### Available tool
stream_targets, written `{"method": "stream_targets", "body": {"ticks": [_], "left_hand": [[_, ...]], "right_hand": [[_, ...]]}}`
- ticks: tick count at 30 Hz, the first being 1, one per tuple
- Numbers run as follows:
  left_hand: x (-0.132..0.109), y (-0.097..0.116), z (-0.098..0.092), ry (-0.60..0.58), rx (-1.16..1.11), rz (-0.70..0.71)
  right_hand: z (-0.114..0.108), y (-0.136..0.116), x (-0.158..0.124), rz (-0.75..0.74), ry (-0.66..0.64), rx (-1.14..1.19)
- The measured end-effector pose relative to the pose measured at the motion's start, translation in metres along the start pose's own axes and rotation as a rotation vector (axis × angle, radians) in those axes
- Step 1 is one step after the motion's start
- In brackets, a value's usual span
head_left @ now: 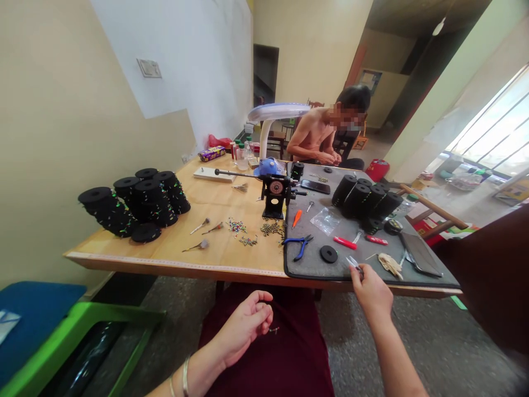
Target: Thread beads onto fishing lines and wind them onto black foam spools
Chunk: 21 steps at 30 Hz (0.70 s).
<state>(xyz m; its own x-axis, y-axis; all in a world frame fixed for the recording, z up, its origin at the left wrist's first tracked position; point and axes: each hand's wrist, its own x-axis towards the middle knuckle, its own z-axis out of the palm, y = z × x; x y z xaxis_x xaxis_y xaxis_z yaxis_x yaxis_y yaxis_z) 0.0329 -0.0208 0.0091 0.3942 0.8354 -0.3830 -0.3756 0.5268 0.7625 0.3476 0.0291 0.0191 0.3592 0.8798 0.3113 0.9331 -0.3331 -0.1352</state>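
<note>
My left hand (246, 325) rests over my lap, fingers curled in a pinch on a tiny piece with coloured tips (273, 330). My right hand (372, 292) reaches to the near edge of the grey mat (306, 264), fingers closed on a small metal tool (354, 263), perhaps tweezers. A black disc (328, 253) and blue-handled pliers (300, 245) lie on the mat just left of that hand. A red-handled tool (345, 242) lies beyond it.
On the wooden table (206, 253) stand stacks of black spools at the left (136, 207) and on the mat (366, 201), a black winding machine (275, 193), a lamp (273, 116) and scattered small parts (248, 229). Another person (326, 135) sits at the far end. A green stool (61, 325) is at my left.
</note>
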Motion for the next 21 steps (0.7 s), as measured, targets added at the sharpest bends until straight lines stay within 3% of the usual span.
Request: {"method": "stream_targets", "body": {"ticks": [11,14,17,18,21], "left_hand": [[-0.005,0.002,0.002,0.019,-0.045,0.050],[-0.006,0.006,0.007,0.027,-0.097,0.069],[-0.005,0.008,0.012,0.019,-0.163,0.093],[-0.005,0.009,0.013,0.012,-0.179,0.106],[-0.003,0.010,0.014,0.007,-0.199,0.165]], "right_hand": [[0.015,0.024,0.032,-0.390,0.096,-0.132],[0.011,0.015,0.023,-0.399,0.164,0.008],[0.005,-0.021,-0.013,-0.375,0.195,0.397],[0.002,-0.039,-0.029,-0.377,0.118,0.574],[-0.004,-0.097,-0.075,-0.486,-0.374,1.091]]}}
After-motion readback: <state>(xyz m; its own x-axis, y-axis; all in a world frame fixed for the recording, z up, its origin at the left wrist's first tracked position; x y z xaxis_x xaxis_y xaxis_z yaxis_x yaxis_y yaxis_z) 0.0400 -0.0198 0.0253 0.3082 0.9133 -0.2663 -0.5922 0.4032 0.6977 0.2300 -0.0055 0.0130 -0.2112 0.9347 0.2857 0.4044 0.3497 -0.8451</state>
